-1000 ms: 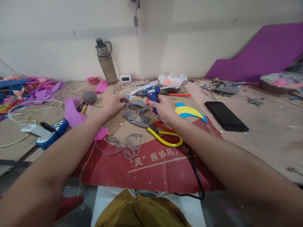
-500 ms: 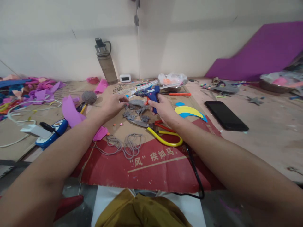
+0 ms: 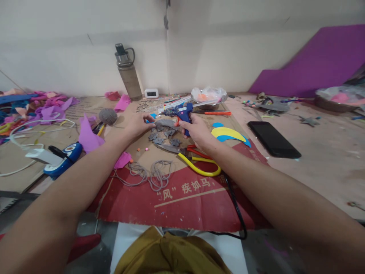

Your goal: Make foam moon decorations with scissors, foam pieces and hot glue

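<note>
My right hand point(image 3: 199, 131) clamped on glue gun point(image 3: 185, 112); left hand point(image 3: 138, 123), can't tell hold. Grey scraps point(image 3: 175, 142) between, scissors point(image 3: 200, 172) nearby.

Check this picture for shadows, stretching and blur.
Head view: soft shadow along the wall, dim light overall; head view: right forearm looks stretched toward the lower right corner; head view: grey scraps near the blue glue gun lack crisp edges.

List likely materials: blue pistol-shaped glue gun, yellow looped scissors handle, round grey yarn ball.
Blue pistol-shaped glue gun: probably hard plastic, smooth; uniformly coloured, crisp-edged body.
Yellow looped scissors handle: likely smooth plastic, or coated metal; even colour fits both.
Round grey yarn ball: seemingly matte fibre; dull, textured surface. Wool or synthetic, can't tell.
</note>
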`<state>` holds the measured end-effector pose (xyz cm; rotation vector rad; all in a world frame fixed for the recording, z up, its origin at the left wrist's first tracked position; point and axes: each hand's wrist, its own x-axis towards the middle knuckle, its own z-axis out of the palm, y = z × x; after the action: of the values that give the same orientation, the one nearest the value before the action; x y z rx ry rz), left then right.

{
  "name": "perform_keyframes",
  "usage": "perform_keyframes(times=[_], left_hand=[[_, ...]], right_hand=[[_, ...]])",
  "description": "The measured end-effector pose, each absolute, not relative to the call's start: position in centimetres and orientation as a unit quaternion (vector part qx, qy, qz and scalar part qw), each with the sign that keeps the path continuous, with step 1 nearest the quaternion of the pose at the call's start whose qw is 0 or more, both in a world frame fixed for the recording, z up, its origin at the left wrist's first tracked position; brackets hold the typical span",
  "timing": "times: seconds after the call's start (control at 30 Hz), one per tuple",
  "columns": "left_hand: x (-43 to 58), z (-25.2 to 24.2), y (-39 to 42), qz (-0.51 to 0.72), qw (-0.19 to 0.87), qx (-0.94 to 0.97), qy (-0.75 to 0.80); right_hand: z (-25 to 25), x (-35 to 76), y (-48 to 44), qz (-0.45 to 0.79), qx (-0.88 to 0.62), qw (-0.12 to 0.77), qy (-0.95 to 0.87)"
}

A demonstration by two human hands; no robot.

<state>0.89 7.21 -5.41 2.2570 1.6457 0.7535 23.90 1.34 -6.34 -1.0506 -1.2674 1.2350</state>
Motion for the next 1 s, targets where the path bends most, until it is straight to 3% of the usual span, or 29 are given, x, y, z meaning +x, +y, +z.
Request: perform_keyframes(times=[0.33, 0.67, 1.0], left_hand=[[0.2, -6.0, 7.8, 0.293, 0.191, 0.764, 0.542], [0.5, -5.8, 7.5, 0.259, 0.148, 0.769, 0.566], [0.2, -4.5, 6.4, 0.300, 0.189, 0.737, 0.575]], right_hand=[[-6.5, 24.0, 1.6, 0.503, -0.441, 0.511, -0.540], [-6.4, 23.9, 1.4, 0.507, -0.446, 0.513, -0.530], [-6.1, 23.9, 1.0, 0.515, -0.445, 0.502, -0.533]])
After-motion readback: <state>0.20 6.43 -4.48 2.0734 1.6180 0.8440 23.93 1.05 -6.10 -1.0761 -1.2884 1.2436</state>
